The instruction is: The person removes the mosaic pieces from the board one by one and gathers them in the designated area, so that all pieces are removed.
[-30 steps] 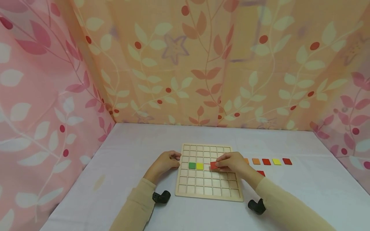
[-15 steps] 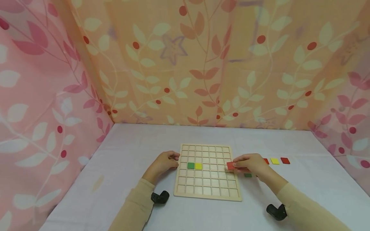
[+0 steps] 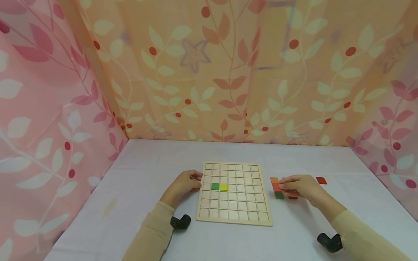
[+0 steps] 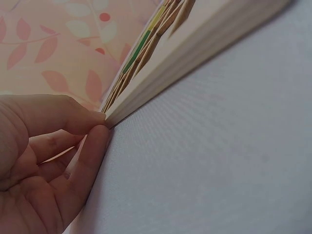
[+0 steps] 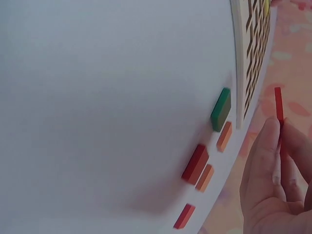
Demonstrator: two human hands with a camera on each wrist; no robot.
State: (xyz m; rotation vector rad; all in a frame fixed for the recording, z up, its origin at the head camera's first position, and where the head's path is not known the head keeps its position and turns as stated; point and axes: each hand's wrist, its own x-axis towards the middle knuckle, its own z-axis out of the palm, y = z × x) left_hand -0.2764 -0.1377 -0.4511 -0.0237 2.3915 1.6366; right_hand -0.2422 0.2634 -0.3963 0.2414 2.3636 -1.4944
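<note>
A pale wooden grid board (image 3: 234,215) lies on the table, with a green tile (image 3: 215,186) and a yellow tile (image 3: 224,187) side by side in its cells. At the board's left edge my left hand (image 3: 184,185) holds on with thumb and fingertips; the left wrist view shows them meeting at the wooden rim. To the right of the board, my right hand (image 3: 302,186) pinches a red tile (image 5: 279,103) between thumb and fingers. In the head view that tile overlaps the loose tiles, between an orange tile (image 3: 274,179) and a loose green tile (image 3: 279,195).
More loose tiles lie beneath and beyond the right hand: a dark red tile (image 5: 196,165), a second orange tile (image 5: 205,178) and a far red tile (image 3: 321,180). Patterned curtains (image 3: 196,90) hang behind the white-covered table (image 3: 156,156) and at both sides.
My right hand has moved right, carrying the red tile off the board to above the loose tiles. The left hand stays at the board's left edge.
</note>
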